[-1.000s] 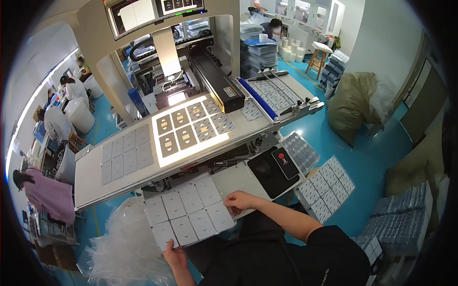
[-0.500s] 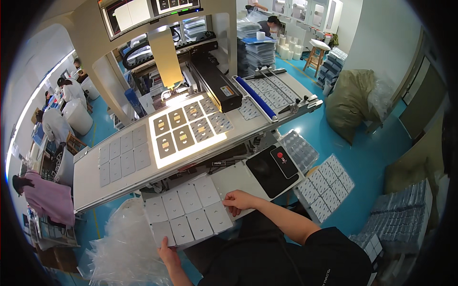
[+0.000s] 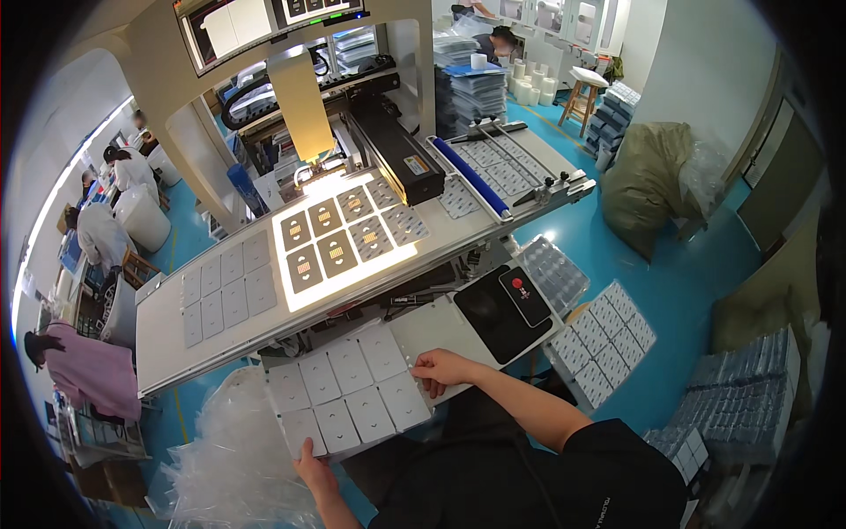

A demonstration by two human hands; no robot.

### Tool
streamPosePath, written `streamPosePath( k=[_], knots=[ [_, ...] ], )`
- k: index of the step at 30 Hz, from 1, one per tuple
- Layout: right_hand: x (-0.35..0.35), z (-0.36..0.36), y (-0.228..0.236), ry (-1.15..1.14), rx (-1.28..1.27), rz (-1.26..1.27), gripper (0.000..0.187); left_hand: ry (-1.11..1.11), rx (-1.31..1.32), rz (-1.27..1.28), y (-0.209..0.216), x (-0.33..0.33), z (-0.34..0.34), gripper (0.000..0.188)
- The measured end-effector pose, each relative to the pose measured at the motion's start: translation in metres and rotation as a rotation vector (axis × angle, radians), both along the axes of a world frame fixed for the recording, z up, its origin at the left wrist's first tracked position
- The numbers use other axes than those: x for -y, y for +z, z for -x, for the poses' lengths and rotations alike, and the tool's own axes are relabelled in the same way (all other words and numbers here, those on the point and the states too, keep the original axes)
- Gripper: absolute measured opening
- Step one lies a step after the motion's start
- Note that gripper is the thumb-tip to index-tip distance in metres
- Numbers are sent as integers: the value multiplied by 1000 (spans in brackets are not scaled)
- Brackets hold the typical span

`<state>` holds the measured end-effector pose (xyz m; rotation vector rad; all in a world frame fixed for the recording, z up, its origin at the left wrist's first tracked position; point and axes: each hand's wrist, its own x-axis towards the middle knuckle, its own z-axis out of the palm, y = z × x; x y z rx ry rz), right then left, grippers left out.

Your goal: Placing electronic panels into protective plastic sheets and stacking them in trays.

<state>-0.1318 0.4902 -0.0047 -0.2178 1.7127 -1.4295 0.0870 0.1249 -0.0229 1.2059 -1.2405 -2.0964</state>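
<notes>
A sheet of grey-white rectangular cards (image 3: 351,388), set in two rows with small dark marks, lies tilted in front of me over the near end of a pale work shelf (image 3: 423,330). My left hand (image 3: 315,467) grips its near left corner, the thumb on top and the other fingers hidden beneath. At the sheet's right edge, my right hand (image 3: 442,370) is closed, fingertips pinched on the border. Beyond, a conveyor table (image 3: 167,339) carries a similar grey sheet (image 3: 229,286) and a brightly lit sheet of dark-looking cards (image 3: 335,249) below the machine head (image 3: 301,106).
A black mat (image 3: 480,316) with a red-button control box (image 3: 525,298) sits right of the sheet. Patterned card sheets (image 3: 610,339) jut out farther right. Clear plastic film (image 3: 233,450) heaps at lower left. A blue roller (image 3: 471,178) crosses the conveyor. Several people work in the background.
The whole view has shifted very slightly. Both hands keep the same places on the sheet's edges, and the sheet lies as before.
</notes>
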Motion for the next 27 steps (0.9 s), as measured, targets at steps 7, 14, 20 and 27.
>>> streamPosePath(
  k=[7, 14, 20, 27],
  knots=[
    [1, -1, -1, -7, 1, 5, 35, -31, -14, -16, 5, 0, 0, 43],
    [1, -1, -2, -10, -5, 10, 37, -17, 6, -8, 5, -1, 0, 44],
    [1, -2, -3, -12, -13, 8, 36, -26, 12, 0, 5, -1, -1, 45],
    [2, -3, -3, -13, -3, -4, 33, 1, -1, -6, 6, -3, 0, 46]
  ],
)
